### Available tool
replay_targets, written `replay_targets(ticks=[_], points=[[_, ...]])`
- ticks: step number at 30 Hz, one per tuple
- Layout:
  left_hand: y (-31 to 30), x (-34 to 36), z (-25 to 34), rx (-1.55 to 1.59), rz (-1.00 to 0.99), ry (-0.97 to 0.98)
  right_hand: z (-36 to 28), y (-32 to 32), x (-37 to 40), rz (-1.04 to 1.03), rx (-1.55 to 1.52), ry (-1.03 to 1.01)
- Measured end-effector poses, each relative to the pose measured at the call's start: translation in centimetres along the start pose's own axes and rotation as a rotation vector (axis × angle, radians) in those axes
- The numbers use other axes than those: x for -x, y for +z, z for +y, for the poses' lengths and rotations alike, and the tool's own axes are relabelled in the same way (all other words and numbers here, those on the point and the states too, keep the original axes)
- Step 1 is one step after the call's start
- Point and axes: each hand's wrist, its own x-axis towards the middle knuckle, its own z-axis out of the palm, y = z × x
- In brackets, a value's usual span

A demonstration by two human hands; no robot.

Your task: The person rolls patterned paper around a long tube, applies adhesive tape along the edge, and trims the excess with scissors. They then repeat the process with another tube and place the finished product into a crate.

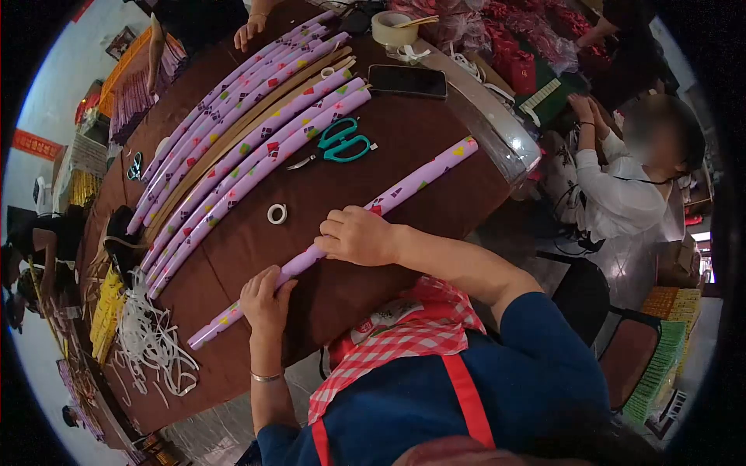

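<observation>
A long roll of purple patterned wrapping paper (420,180) lies slantwise over the brown table in front of me. My left hand (266,301) is closed around its lower left part, the thumb along the near side. Further up, near the middle, my right hand (359,237) wraps over the same roll with fingers curled. Just beyond the hands sits a small roll of white tape (277,213). Teal-handled scissors (343,141) lie farther off, blades pointing left. Beside them, several similar purple rolls (256,159) are lined up, with brown tubes (225,147) among them.
A black phone (407,81) and a wide tape roll (393,28) lie at the far side. White strips (155,342) are heaped at the left table edge, near small dark scissors (135,166). A person in white (622,194) sits at right; another person's hand (250,33) rests at the top.
</observation>
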Motion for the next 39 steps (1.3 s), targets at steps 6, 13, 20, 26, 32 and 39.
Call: replay_targets(ticks=[6, 13, 20, 26, 32, 39], points=[[0.0, -0.6, 2.1, 0.019, -0.038, 0.023, -0.4, 0.3, -0.3, 0.020, -0.021, -0.032], [-0.4, 1.4, 0.7, -0.073, -0.082, -0.057, -0.9, 0.3, -0.5, -0.019, -0.014, -0.057], [-2.7, 2.2, 0.9, -0.157, -0.164, -0.162, -1.4, 0.8, -0.8, -0.014, 0.011, -0.098], [-1.6, -0.5, 2.4, -0.049, -0.256, -0.079, -1.9, 0.4, -0.6, -0.018, 0.022, -0.114], [-1.9, -4.0, 5.4, -0.064, -0.308, 0.001, -3.2, -0.4, -2.2, -0.195, 0.088, 0.000], [-3.8, -1.8, 3.8, -0.182, -0.334, -0.004, -2.6, -2.3, -2.7, -0.259, 0.093, -0.069]])
